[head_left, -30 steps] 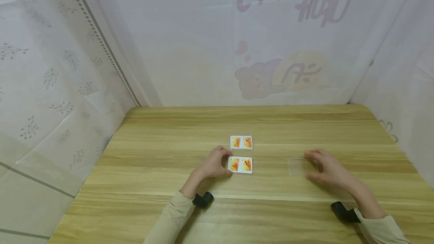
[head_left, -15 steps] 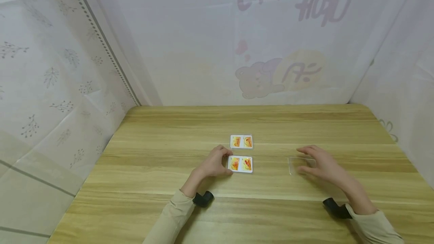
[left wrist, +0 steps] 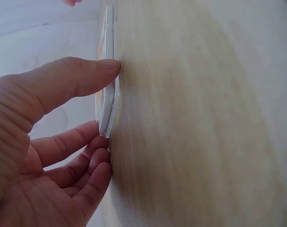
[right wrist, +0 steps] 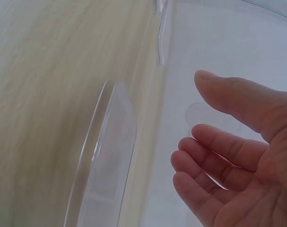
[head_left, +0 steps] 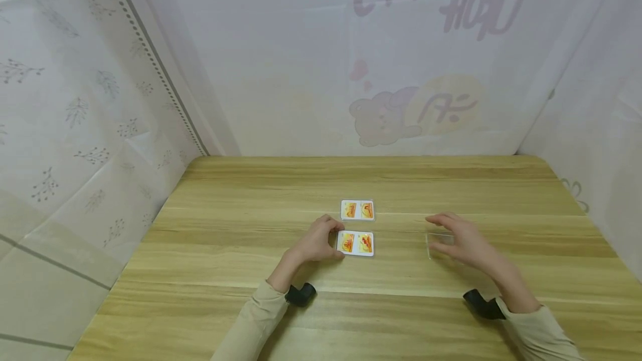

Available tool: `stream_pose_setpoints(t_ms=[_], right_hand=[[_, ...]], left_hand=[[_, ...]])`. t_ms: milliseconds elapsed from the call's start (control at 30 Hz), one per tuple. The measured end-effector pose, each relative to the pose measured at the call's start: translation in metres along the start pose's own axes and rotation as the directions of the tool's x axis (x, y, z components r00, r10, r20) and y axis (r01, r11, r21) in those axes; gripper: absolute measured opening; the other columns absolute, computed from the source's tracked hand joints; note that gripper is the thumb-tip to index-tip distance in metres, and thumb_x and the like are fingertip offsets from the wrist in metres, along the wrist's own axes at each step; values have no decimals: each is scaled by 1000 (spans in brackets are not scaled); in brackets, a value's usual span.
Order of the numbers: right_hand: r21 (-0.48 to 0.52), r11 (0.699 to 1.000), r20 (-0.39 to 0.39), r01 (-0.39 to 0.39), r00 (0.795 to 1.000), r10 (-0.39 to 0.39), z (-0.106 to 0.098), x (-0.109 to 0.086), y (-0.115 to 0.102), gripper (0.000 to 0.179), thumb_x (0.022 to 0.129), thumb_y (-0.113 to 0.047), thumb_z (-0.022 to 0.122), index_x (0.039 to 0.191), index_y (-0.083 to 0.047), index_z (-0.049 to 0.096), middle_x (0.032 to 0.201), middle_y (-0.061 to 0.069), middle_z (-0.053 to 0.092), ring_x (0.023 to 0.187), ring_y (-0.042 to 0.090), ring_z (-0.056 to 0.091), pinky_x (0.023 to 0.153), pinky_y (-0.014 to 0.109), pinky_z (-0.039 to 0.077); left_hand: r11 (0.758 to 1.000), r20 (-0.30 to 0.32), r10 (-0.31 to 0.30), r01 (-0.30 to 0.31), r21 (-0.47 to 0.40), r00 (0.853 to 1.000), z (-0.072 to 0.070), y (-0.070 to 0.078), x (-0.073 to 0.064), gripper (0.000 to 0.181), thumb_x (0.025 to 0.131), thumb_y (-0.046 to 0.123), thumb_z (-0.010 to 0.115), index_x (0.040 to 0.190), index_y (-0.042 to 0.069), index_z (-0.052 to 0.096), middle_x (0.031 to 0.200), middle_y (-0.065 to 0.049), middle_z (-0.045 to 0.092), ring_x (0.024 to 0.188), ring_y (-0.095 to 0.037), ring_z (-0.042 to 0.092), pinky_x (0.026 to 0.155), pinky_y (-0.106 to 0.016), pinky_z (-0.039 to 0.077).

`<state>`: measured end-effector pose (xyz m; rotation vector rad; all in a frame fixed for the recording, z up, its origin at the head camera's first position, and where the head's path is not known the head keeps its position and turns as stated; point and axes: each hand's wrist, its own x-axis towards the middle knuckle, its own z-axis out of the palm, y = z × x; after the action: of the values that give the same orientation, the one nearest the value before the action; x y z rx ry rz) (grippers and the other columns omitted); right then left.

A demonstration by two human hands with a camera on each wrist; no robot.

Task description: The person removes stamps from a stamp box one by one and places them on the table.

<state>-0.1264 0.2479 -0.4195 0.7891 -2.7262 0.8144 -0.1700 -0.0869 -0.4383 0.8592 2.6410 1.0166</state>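
Observation:
My left hand (head_left: 315, 242) holds a thin clear card box (head_left: 355, 243) flat on the table by its two long edges, near its left end. White cards with orange and yellow pictures lie in the box. In the left wrist view the thumb (left wrist: 93, 75) presses one edge of the box and the fingertips touch the far side. Over a clear plastic lid (head_left: 437, 245), to the right, hovers my right hand (head_left: 468, 244), thumb and fingers apart and holding nothing. The lid (right wrist: 108, 156) shows apart from the fingers in the right wrist view; the hand partly hides it from above.
A second clear box with similar picture cards (head_left: 358, 210) lies just behind the first. The wooden table (head_left: 251, 183) is bounded by a printed cloth (head_left: 281, 71) at the back and both sides.
My right hand has come away from the lid's right end and moved left above it. The lid stays where it was. My left hand and the card box have not visibly moved.

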Motion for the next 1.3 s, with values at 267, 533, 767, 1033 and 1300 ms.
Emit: stream_pose_setpoints(t_ms=[267,533,767,1033,1300], right_hand=[[37,999,11,4,1000,-5,7,7,-5,47,73,-4,77,114,9,58,107,19,61,93,35,59,73,48,51],[60,998,21,9,1000,-11,13,14,-10,47,73,-3,77,115,9,58,109,19,61,94,35,60,75,48,51],[71,996,16,52,998,-53,17,19,-14,46,73,-4,77,113,9,59,107,19,62,93,33,60,74,46,51],[91,995,74,-27,997,20,19,24,-22,46,77,-8,75,118,7,58,113,17,60,99,33,59,81,48,50],[105,994,90,-20,996,10,24,31,-28,45,78,-7,74,118,6,58,113,16,60,100,32,58,82,46,49]], left_hand=[[1000,0,11,-11,10,1000,0,1,-1,50,64,8,84,106,-4,61,102,-11,54,98,-25,49,88,-39,42],[1000,8,14,-14,9,1000,-1,1,0,50,64,7,84,106,-5,61,103,-12,53,98,-26,49,88,-40,42],[1000,4,13,-13,-1,1000,-1,1,0,50,64,7,84,106,-6,60,103,-11,53,98,-26,49,88,-41,42],[1000,6,8,-8,18,1000,-1,2,0,50,64,8,84,107,-5,60,102,-11,54,98,-26,49,88,-40,43],[1000,-1,6,-6,-1,1000,0,0,0,50,65,8,84,107,-4,60,103,-12,54,98,-25,50,89,-41,42]])
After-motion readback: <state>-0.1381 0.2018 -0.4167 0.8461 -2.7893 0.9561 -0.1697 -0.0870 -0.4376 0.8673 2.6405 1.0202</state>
